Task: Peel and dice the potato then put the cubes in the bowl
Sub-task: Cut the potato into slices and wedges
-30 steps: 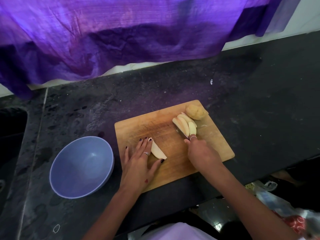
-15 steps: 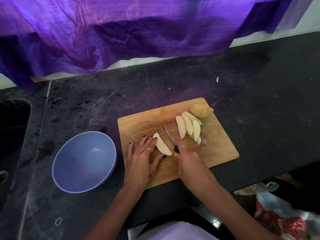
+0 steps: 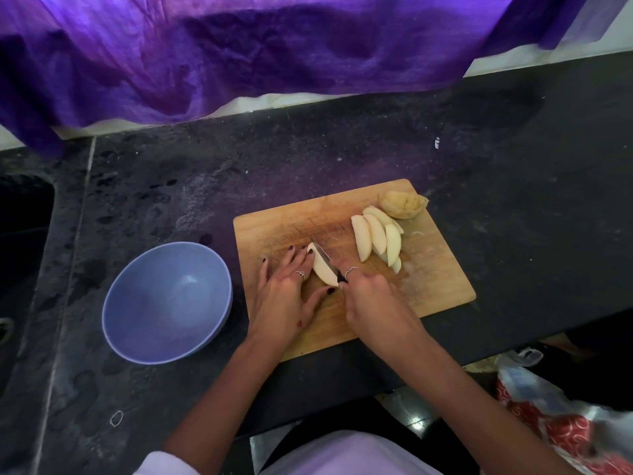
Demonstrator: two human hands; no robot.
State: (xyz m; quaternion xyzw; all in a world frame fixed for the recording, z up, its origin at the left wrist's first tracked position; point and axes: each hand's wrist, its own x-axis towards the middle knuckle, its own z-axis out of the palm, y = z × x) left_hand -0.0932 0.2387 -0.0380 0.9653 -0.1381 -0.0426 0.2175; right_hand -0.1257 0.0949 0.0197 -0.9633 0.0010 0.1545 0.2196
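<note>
Right hand gripped knife, fingers curled round handle; left hand lay flat, straight fingertips steadying potato wedge on cutting board. Change: a second earlier blade was among wedge pile; it had since crossed to lone wedge, edge laid lengthwise along it. Judged: wedge-splitting stage begun, dicing ahead. Bowl left of board, no cubes inside. Peel scrap at far corner. No readable writing.
</note>
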